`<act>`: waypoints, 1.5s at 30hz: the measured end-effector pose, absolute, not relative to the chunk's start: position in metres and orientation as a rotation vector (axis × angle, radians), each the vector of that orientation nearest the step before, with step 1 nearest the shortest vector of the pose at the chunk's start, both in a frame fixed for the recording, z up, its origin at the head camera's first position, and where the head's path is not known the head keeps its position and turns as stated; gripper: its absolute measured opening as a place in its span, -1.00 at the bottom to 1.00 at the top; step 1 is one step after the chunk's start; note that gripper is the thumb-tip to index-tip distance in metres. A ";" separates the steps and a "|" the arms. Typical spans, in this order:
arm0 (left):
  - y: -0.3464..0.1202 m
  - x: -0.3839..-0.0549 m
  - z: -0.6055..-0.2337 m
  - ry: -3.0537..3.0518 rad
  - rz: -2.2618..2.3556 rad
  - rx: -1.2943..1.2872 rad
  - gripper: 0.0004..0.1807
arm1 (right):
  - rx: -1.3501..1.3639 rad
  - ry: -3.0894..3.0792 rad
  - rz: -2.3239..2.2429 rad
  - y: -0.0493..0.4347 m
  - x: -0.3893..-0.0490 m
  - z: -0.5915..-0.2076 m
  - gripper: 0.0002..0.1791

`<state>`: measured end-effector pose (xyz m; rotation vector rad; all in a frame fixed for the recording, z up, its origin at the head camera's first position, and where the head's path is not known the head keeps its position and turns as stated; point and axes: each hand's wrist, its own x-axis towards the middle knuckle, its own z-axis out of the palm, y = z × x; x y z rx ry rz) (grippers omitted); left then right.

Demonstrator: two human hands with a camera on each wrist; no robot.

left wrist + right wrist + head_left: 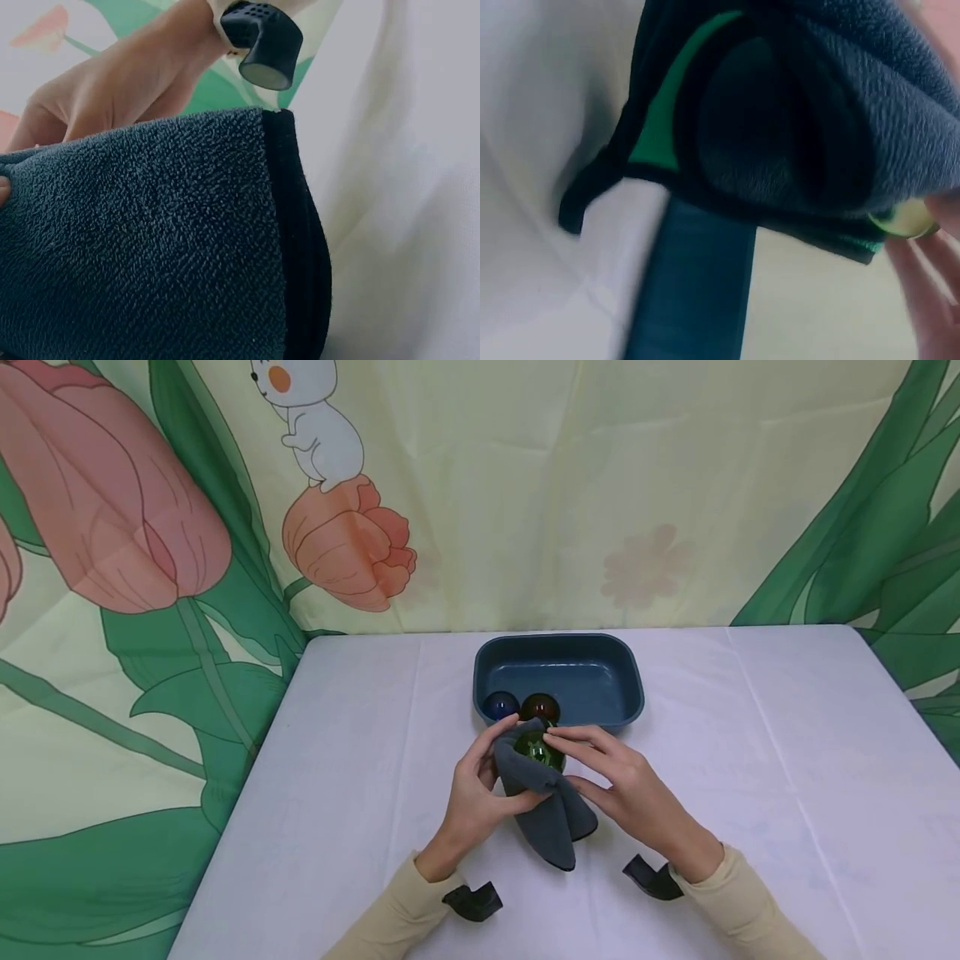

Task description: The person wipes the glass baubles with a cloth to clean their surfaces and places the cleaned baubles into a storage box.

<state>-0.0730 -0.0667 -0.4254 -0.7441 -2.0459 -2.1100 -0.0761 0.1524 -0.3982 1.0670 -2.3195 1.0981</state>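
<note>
A dark grey-blue towel [551, 831] hangs in folds from my left hand [476, 797], which grips it from the left with the thumb in front. Cupped in the towel's upper part is a shiny green glass ball [536, 747]. My right hand [637, 785] holds the ball from the right, its fingertips on the upper side and its thumb lower, beside the towel. The towel [165, 240] fills much of the left wrist view, showing a black edge. In the right wrist view, towel folds hide most of the ball [904, 220].
A dark blue rectangular tub [558, 678] stands just beyond the hands. Inside its near left corner sit a blue ball [501, 705] and a brown ball [541, 707]. A white cloth [360, 752] covers the table, and a printed curtain [510, 510] hangs behind it.
</note>
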 end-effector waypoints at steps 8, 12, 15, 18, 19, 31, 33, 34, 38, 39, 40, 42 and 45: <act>-0.067 -0.074 -0.424 -2.046 -2.132 -0.740 -0.05 | 0.871 -2.396 1.642 0.150 -0.076 -0.397 -0.33; -0.067 -0.075 -0.423 -2.058 -2.122 -0.724 -0.06 | 0.843 -2.420 1.720 0.151 -0.077 -0.397 -0.35; -0.067 -0.076 -0.423 -2.061 -2.105 -0.710 -0.07 | 0.875 -2.436 1.664 0.151 -0.077 -0.397 -0.32; -0.068 -0.076 -0.421 -2.061 -2.094 -0.704 -0.07 | 0.934 -2.428 1.537 0.153 -0.077 -0.396 -0.25; -0.068 -0.076 -0.421 -2.060 -2.092 -0.704 -0.08 | 0.956 -2.413 1.488 0.153 -0.077 -0.395 -0.22; -0.069 -0.076 -0.422 -2.056 -2.116 -0.690 -0.12 | 1.131 -2.320 1.134 0.151 -0.081 -0.396 -0.13; -0.069 -0.076 -0.421 -2.058 -2.114 -0.693 -0.13 | 1.128 -2.319 1.122 0.151 -0.081 -0.397 -0.11; -0.069 -0.076 -0.421 -2.058 -2.115 -0.697 -0.12 | 1.126 -2.315 1.116 0.150 -0.081 -0.397 -0.10; -0.070 -0.077 -0.420 -2.074 -2.098 -0.730 -0.10 | 1.100 -2.308 1.152 0.150 -0.081 -0.397 -0.09; -0.070 -0.077 -0.420 -2.079 -2.095 -0.740 -0.09 | 1.088 -2.311 1.189 0.150 -0.080 -0.397 -0.11; -0.070 -0.076 -0.420 -2.082 -2.096 -0.750 -0.09 | 1.076 -2.314 1.243 0.150 -0.080 -0.396 -0.14; -0.070 -0.076 -0.419 -2.086 -2.096 -0.764 -0.09 | 1.041 -2.336 1.376 0.151 -0.080 -0.396 -0.21; -0.070 -0.076 -0.419 -2.083 -2.111 -0.766 -0.10 | 0.966 -2.388 1.572 0.152 -0.080 -0.396 -0.33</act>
